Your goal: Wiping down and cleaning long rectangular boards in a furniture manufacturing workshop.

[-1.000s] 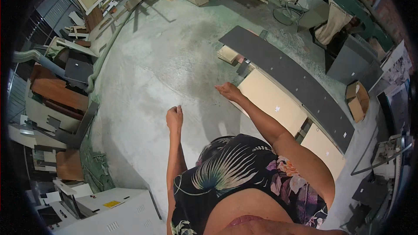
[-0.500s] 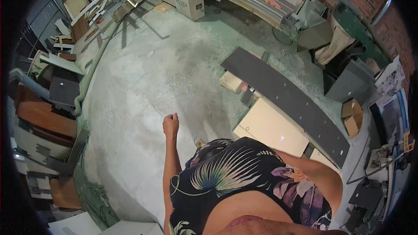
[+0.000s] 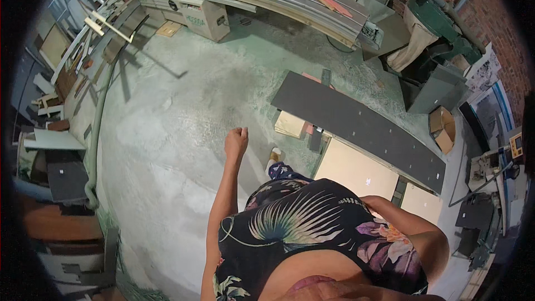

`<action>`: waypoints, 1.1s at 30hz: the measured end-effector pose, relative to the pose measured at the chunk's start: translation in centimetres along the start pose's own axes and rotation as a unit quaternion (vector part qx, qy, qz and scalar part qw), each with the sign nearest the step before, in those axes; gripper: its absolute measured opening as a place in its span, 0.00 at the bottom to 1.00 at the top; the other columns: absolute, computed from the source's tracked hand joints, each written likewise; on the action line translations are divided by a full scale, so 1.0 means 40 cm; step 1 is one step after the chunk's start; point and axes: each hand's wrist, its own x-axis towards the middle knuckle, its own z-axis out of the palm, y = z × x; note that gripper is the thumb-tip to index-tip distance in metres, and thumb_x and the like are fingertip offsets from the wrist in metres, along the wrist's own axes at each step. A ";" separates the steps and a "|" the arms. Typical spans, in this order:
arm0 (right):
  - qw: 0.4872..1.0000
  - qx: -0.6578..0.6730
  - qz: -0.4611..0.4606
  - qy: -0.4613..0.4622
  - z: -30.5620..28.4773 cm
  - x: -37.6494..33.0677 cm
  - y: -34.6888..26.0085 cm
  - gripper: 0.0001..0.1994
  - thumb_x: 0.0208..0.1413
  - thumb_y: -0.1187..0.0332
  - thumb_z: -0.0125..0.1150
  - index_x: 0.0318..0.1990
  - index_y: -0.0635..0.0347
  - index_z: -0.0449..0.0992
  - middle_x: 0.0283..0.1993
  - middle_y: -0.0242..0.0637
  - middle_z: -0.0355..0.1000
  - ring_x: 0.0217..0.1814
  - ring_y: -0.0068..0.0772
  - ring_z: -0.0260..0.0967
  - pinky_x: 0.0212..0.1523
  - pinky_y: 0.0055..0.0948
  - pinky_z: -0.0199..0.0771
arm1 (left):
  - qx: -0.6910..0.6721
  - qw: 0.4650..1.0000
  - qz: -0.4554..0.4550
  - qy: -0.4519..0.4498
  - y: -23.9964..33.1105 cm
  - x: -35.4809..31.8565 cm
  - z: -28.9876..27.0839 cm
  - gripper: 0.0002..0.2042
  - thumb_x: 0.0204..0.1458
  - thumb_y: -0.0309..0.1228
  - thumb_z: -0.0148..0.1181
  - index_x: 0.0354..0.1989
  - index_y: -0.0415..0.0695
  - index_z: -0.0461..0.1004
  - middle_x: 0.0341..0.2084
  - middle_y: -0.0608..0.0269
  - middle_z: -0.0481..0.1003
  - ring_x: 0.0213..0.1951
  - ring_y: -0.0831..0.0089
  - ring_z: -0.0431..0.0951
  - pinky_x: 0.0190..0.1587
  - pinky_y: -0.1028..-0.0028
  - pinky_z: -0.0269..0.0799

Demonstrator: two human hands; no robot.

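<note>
Workshop concrete floor [image 3: 167, 134], left hand [image 3: 236, 141] loosely fisted and empty above it, right hand hidden behind torso, grip cannot be told, long dark panel [image 3: 356, 122] lying flat right of the fist, long axis running upper-left to lower-right, pale board [image 3: 355, 170] just beside it.

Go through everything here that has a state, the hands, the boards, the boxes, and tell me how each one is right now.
Left hand: closed in a loose fist, empty, raised over the bare floor.
Right hand: hidden behind the torso, arm bent back.
Long dark panel: lying flat, raised on supports.
Pale board: lying flat beside the dark panel.
Cardboard box: closed, on the floor.
Small brown box: open, tilted.
</note>
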 end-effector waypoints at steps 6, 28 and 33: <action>0.999 0.015 -0.026 0.021 -0.103 0.064 -0.243 0.27 0.54 0.47 0.50 0.54 0.59 0.67 0.54 0.31 0.67 0.54 0.27 0.62 0.50 0.35 0.66 | 0.001 0.999 0.041 0.017 0.079 0.360 0.036 0.18 0.51 0.41 0.50 0.23 0.35 0.72 0.21 0.42 0.72 0.28 0.45 0.73 0.32 0.58 0.67; 0.964 0.221 -0.058 0.132 -0.050 0.071 -0.828 0.28 0.52 0.48 0.53 0.53 0.61 0.67 0.53 0.34 0.67 0.54 0.30 0.62 0.50 0.33 0.64 | -0.040 0.924 0.317 -0.210 0.588 1.229 0.366 0.13 0.50 0.37 0.51 0.28 0.39 0.74 0.24 0.44 0.73 0.31 0.46 0.74 0.33 0.57 0.70; 0.950 0.265 -0.063 0.150 0.013 0.078 -1.001 0.28 0.51 0.49 0.53 0.53 0.61 0.67 0.53 0.35 0.67 0.54 0.30 0.62 0.50 0.33 0.64 | -0.031 0.905 0.358 -0.229 0.671 1.399 0.394 0.12 0.50 0.37 0.52 0.26 0.40 0.74 0.25 0.45 0.74 0.31 0.47 0.75 0.33 0.57 0.70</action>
